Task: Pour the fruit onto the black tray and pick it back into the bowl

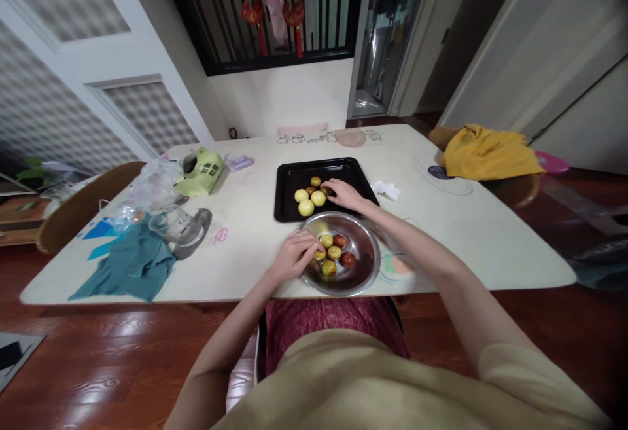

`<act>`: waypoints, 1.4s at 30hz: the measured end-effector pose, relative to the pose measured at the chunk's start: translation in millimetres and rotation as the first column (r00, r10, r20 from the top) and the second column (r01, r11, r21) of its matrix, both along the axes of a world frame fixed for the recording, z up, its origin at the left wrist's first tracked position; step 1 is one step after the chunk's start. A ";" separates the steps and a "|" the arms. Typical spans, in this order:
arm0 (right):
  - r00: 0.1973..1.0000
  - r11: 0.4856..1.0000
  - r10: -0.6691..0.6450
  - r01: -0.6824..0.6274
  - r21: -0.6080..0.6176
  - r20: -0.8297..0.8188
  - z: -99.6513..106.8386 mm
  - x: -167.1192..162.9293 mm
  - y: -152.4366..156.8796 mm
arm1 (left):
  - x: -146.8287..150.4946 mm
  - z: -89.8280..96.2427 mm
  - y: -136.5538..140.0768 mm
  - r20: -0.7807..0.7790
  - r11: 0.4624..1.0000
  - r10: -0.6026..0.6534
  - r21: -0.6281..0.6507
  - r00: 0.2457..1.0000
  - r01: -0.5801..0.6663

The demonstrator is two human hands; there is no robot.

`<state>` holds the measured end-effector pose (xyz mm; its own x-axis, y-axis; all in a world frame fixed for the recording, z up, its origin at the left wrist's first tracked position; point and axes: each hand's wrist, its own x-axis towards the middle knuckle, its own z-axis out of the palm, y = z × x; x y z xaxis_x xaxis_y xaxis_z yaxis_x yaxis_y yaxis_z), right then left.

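Observation:
A steel bowl [366, 266] stands at the table's near edge, holding several round fruits, some yellow-green and some red-brown. My left hand [297, 251] reaches over the bowl's left rim, its fingers closed on a yellow-green fruit [320, 255] inside. Just beyond the bowl lies a black baking tray [289, 178]. My right hand [345, 194] is over the tray, fingertips closed around a dark brown fruit [327, 190] that they partly hide. Beside those fingers on the tray sit pale yellow fruits [305, 207] and a few browner ones [315, 182].
A crumpled white tissue [386, 190] lies right of the tray. Leftward are a green bag with dark lettering [202, 171], clear plastic bags [157, 184], a clear cup [169, 224] and a teal cloth [130, 263]. Yellow cloth [490, 154] drapes a chair at the right.

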<state>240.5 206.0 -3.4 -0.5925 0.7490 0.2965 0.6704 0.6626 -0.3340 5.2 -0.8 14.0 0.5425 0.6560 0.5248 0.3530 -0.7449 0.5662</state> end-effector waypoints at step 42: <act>0.973 0.990 0.112 -0.092 -0.103 0.204 57.5 45.7 -189.1 | -1.9 -4.6 2.0 0.047 0.999 -0.030 0.021 0.998 0.029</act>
